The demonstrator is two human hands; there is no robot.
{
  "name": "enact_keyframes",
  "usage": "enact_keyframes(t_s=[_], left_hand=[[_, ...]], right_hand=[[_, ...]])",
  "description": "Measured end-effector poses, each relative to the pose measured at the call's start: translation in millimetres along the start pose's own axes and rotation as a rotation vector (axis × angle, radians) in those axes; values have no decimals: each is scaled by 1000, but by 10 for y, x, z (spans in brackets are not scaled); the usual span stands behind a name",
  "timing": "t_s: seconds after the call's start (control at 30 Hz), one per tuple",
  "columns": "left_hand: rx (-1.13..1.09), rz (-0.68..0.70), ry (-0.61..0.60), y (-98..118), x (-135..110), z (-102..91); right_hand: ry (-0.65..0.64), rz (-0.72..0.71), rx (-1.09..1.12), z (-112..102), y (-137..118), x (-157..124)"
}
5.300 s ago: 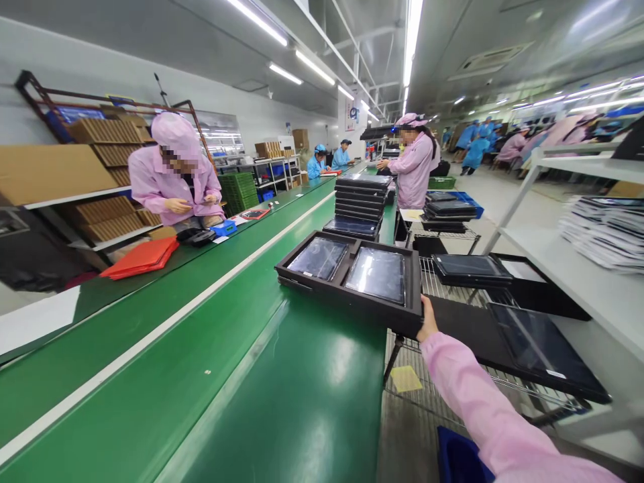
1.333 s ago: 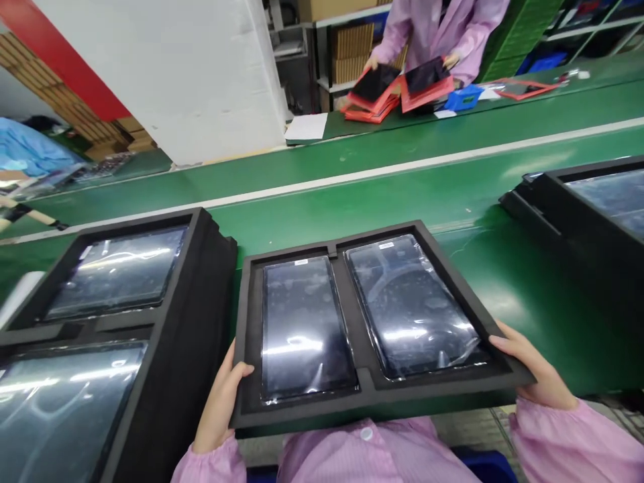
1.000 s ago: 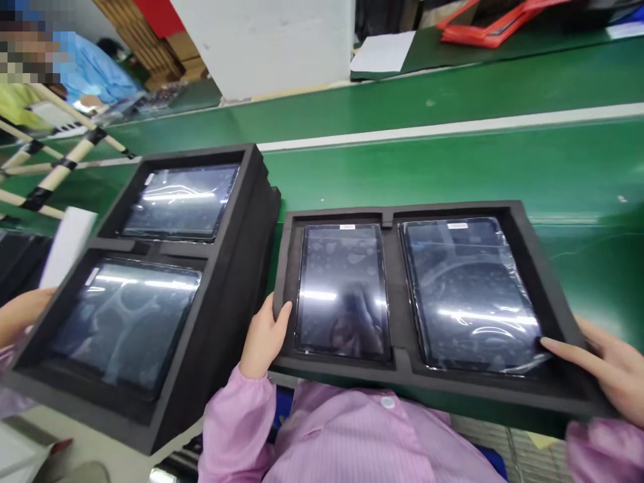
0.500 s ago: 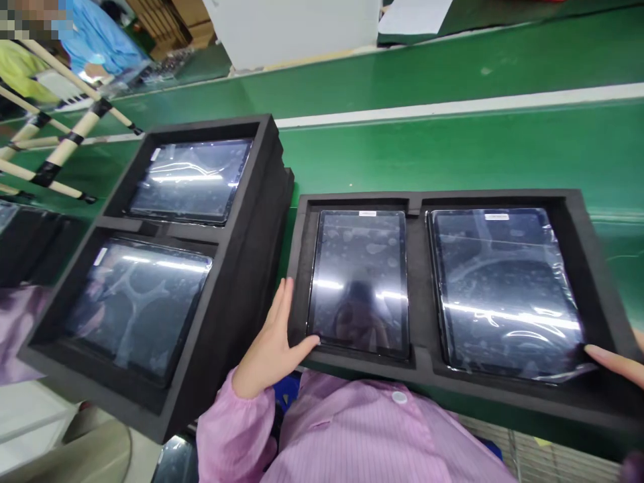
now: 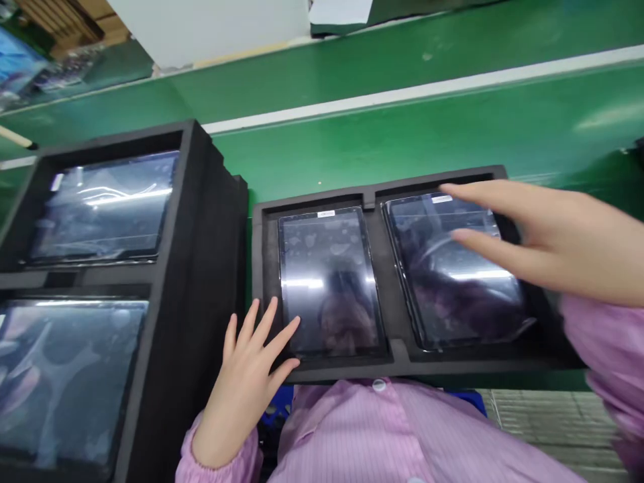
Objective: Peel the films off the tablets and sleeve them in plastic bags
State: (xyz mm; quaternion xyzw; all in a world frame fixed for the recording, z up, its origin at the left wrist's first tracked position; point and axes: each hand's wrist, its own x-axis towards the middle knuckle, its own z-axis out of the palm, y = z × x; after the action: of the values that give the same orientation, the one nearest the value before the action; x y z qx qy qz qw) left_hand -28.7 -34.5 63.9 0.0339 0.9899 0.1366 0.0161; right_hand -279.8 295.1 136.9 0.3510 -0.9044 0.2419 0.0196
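Note:
A black foam tray (image 5: 373, 198) lies on the green conveyor belt (image 5: 382, 137) in front of me. It holds two dark tablets side by side: a bare one (image 5: 327, 275) on the left and one in clear plastic wrap (image 5: 453, 295) on the right. My left hand (image 5: 246, 389) lies flat and open on the tray's near left corner, fingertips touching the left tablet's edge. My right hand (image 5: 548, 235) hovers open over the wrapped tablet, fingers stretched toward its far edge. Neither hand holds anything.
A taller stack of black foam trays (image 5: 198, 268) stands at my left, its top tray holding two wrapped tablets (image 5: 100, 208). A white stripe (image 5: 402, 97) runs along the belt. A white box (image 5: 211, 27) and a sheet of paper (image 5: 339, 10) lie beyond. My pink sleeves fill the bottom edge.
The tray was carried over and set down on the belt beside the stack. My right hand left the tray's right edge and rose over the wrapped tablet; my left hand flattened on the corner.

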Motion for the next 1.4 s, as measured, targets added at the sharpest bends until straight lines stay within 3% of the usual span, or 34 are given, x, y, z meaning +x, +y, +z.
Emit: enact_keyframes(t_s=[0.03,0.1,0.2,0.27,0.37,0.53,0.67,0.73,0.87,0.97,1.1,1.2,1.4], left_hand=[[-2,18,-1,-4,1,1],[-34,57,-14,-4,11,-2],[-124,139,-41,11,27,-22],[-155,197,-36,19,26,-38],[-142,249,-19,18,17,-59],[-130,264,22,36,40,-72],[-159,153,156,95,81,-11],[-181,-18,252,142,104,51],[-384,-501,546,249,153,175],[-544,-670,686,275,140,217],[-597,-702,638,202,15,227],[-665,-641,612,146,-73,219],[-694,-567,405,133,-125,152]], right_hand=[[-28,-175,-6,88,-113,129],[65,-374,26,355,-265,330],[151,-474,82,870,-303,490],[139,-558,31,1157,-245,517],[81,-539,39,1359,-148,493],[29,-457,176,1309,-106,448],[125,-385,326,1254,-95,457],[223,-333,390,1229,-87,467],[318,-163,472,1181,-81,488],[312,-66,534,1165,-78,504],[294,29,579,1152,-60,523],[252,69,561,1137,-44,532],[78,-102,355,1127,-26,519]])
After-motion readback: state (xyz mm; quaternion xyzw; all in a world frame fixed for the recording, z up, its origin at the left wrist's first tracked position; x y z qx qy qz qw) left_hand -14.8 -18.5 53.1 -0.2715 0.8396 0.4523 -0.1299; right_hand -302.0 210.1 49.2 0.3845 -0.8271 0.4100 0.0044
